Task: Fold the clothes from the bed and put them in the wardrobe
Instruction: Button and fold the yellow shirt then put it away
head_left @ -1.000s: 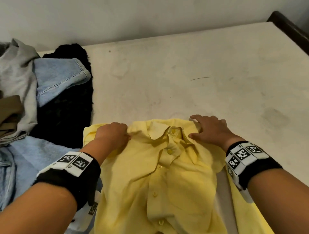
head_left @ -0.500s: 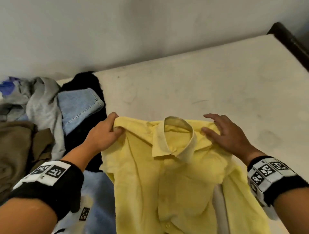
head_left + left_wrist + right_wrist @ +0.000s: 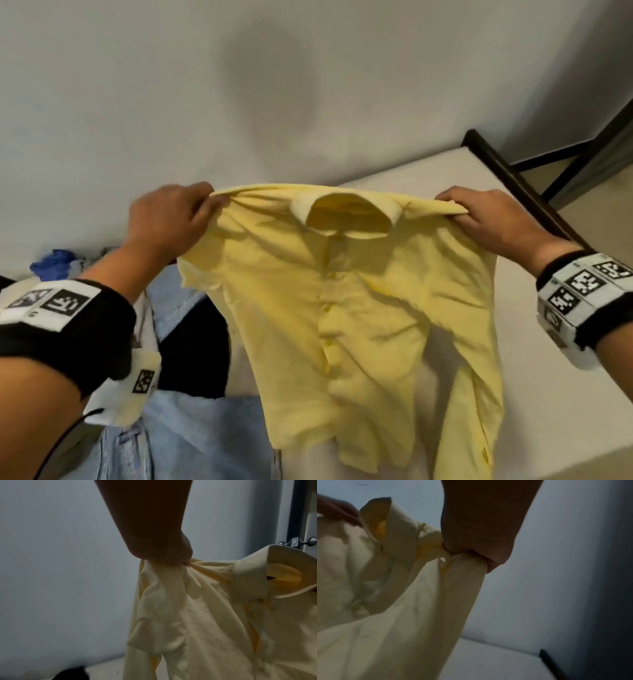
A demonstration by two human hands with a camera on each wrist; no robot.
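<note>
The yellow button-up shirt is held up in the air above the bed, front facing the wearer of the camera, collar uppermost and standing open. The left hand grips the shirt at its left-side shoulder seam, fingers curled tight round a bunch of cloth; the left wrist view confirms this, the fingers closed over gathered fabric. The right hand grips the opposite shoulder in like fashion, cloth pinched into the fist. The placket is buttoned down the middle. One long sleeve hangs down on the right side; the hem hangs close over the mattress (contact with it cannot be judged).

To the left on the bed lies a heap of unfolded garments: light blue jeans nearest, a black garment beside the shirt, a second blue denim piece behind, and a bright blue item at the far edge. A dark bed frame runs along the right side of the mattress. A plain grey wall stands behind.
</note>
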